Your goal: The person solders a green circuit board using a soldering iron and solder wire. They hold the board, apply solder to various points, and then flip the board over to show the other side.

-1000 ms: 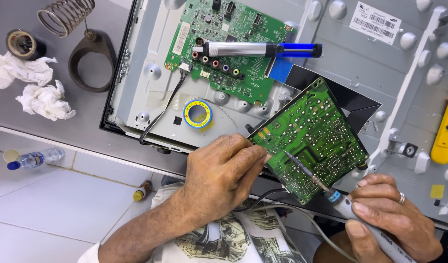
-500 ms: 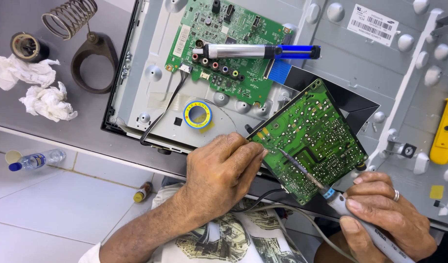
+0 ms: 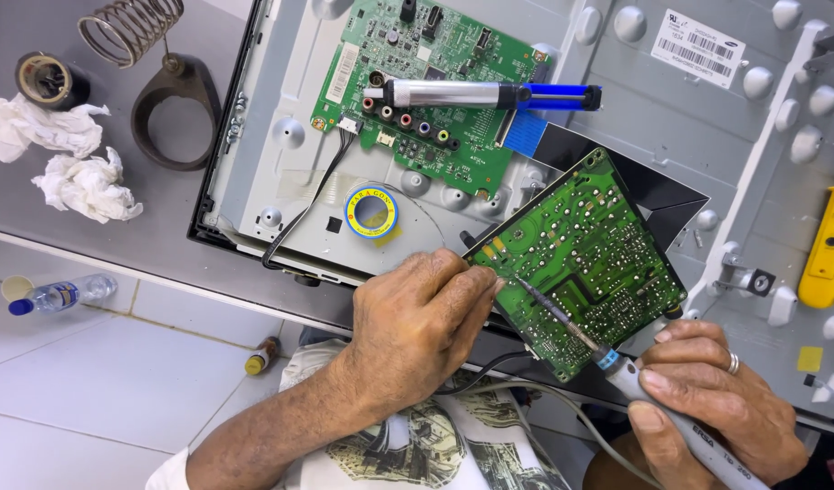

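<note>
Soldering a tilted green circuit board (image 3: pixel 585 259).
My left hand (image 3: pixel 421 331) grips its near edge; my right hand (image 3: pixel 716 399) clasps the soldering iron (image 3: pixel 617 367), tip touching the board.

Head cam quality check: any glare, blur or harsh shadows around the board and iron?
Head view: even, soft light, no harsh shadows; mild sheen on the desoldering pump; green circuit board, soldering iron, left hand and right hand all sharp, no motion blur.
</note>
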